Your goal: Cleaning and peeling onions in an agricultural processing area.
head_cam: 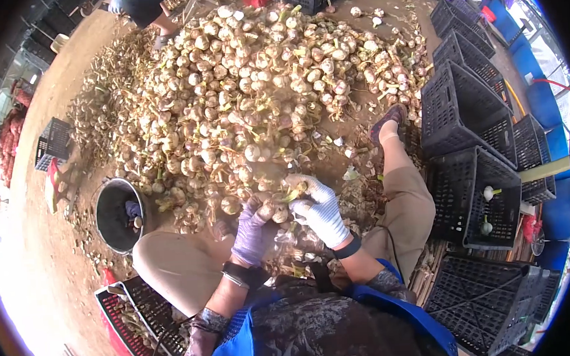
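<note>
My left hand [250,229], in a purple glove, has its fingers closed around a garlic bulb [266,211] at the near edge of the pile. Close beside it on the right, my right hand [318,209], in a white striped glove, grips the green and yellow stem [295,192] of garlic. Another bulb [280,214] sits between the two hands. Ahead of them spreads a large heap of garlic bulbs [240,87] with roots and dry stalks. Loose skins lie on the ground below the hands.
A black bucket [100,223] with a cloth inside stands at the left. Black plastic crates [496,153] line the right side, one holding garlic bulbs [486,228]. A crate [137,329] with dry matter stands at lower left. Another person's leg [164,24] is beyond the heap.
</note>
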`<action>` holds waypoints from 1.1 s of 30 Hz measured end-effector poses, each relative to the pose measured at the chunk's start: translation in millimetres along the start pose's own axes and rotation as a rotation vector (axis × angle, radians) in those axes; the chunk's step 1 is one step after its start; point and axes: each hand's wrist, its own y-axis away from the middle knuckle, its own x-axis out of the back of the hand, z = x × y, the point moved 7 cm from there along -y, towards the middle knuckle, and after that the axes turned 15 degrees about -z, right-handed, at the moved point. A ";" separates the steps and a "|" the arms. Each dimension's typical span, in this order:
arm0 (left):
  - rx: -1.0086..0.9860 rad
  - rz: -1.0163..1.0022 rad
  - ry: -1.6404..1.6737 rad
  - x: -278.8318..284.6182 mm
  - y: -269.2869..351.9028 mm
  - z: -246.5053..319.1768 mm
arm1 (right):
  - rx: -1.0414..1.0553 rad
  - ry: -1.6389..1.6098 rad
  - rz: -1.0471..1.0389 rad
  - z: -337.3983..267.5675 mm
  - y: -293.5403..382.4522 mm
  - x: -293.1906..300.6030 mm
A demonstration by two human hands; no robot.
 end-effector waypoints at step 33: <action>-0.205 0.137 -1.528 -1.4 1.0 17.5 | -0.089 -0.379 0.151 60.0 -9.5 6.9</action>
